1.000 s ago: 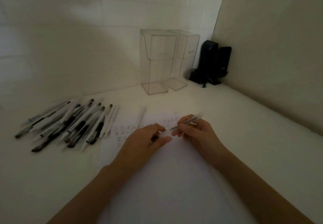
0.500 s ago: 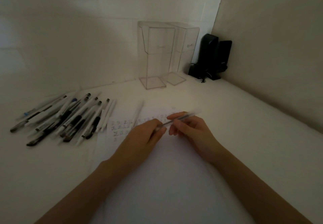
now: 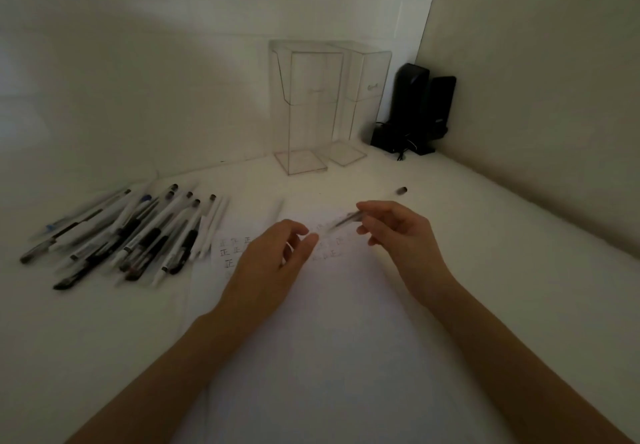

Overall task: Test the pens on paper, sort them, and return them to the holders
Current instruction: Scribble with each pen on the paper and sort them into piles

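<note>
Right hand (image 3: 398, 235): thumb and fingers pinch a slim translucent pen (image 3: 346, 220), blurred, its tip angled down-left toward the white paper sheet (image 3: 311, 322) — a grip for a test stroke, I judge.
Left hand (image 3: 273, 263): loosely curled just above the sheet; whether it hides a cap I cannot tell.
Pen pile: black-and-white pens (image 3: 138, 235) fanned on the white surface (image 3: 485, 235), left of the sheet.
Holders: two tall clear acrylic boxes (image 3: 304, 114) by the back wall — no pens visible inside.

正 marks (image 3: 227, 253) on paper (image 3: 346, 322), holder labels (image 3: 372, 87) illegible
</note>
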